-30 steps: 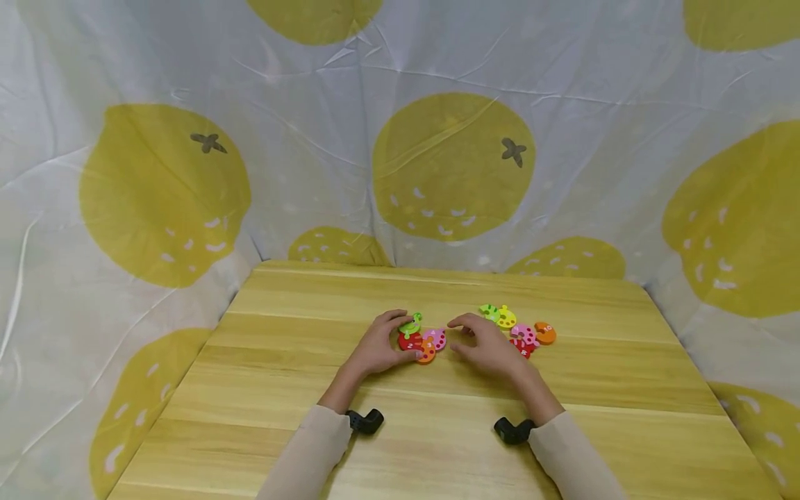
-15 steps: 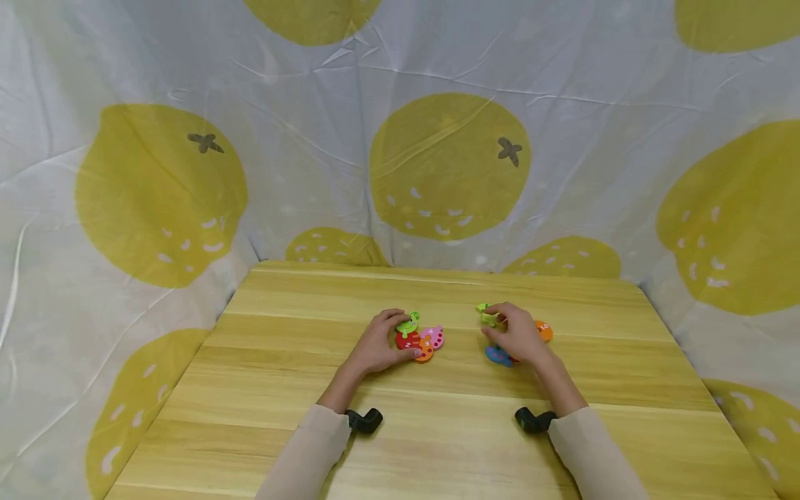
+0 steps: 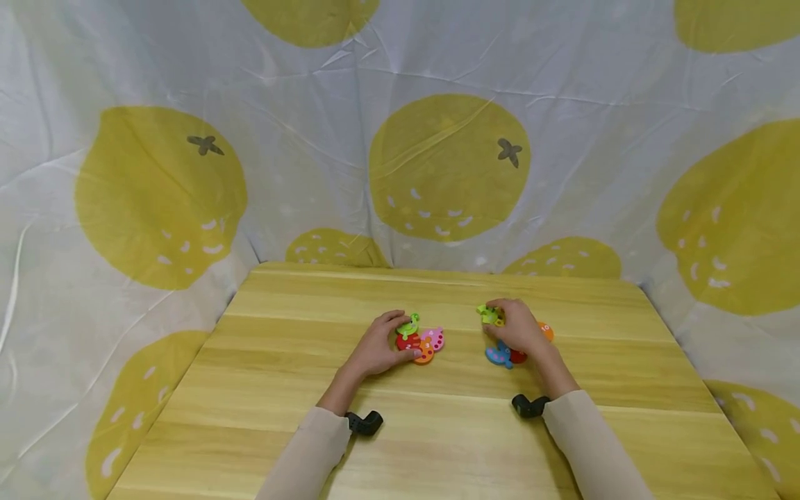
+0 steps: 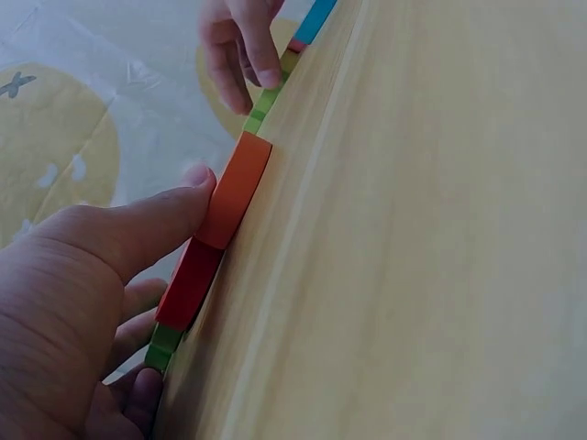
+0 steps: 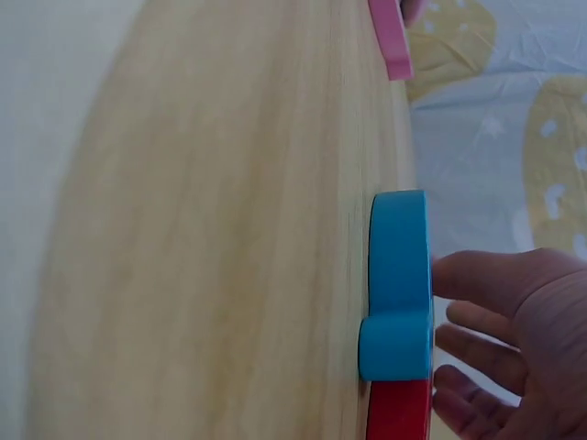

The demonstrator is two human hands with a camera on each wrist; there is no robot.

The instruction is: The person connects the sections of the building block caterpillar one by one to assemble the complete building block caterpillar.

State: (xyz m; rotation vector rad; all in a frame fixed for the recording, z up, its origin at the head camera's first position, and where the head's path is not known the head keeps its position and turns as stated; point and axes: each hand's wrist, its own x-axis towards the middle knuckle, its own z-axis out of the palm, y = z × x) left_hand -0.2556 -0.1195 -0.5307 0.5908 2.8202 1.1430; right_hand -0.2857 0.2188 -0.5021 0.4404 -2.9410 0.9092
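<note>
My left hand (image 3: 378,344) holds the left side of a joined group of numbered caterpillar puzzle pieces, its thumb against the orange piece (image 3: 423,354). Its fingers lie by the green head piece (image 3: 407,325). Between these sits the red piece (image 3: 407,342), and a pink piece (image 3: 432,339) adjoins on the right. My right hand (image 3: 517,326) curls its thumb and fingers round a green puzzle piece (image 3: 489,314); a yellow piece (image 3: 500,321) beside it is mostly covered.
Under my right wrist lie a blue piece (image 3: 498,355) and a red piece (image 3: 518,356). An orange piece (image 3: 546,330) shows behind that hand. The wooden table (image 3: 300,292) meets a lemon-print cloth (image 3: 306,173) at its far edge.
My right hand has moved right from beside the pink piece to the green and yellow pieces, uncovering the blue piece. My left hand has stayed on its joined pieces.
</note>
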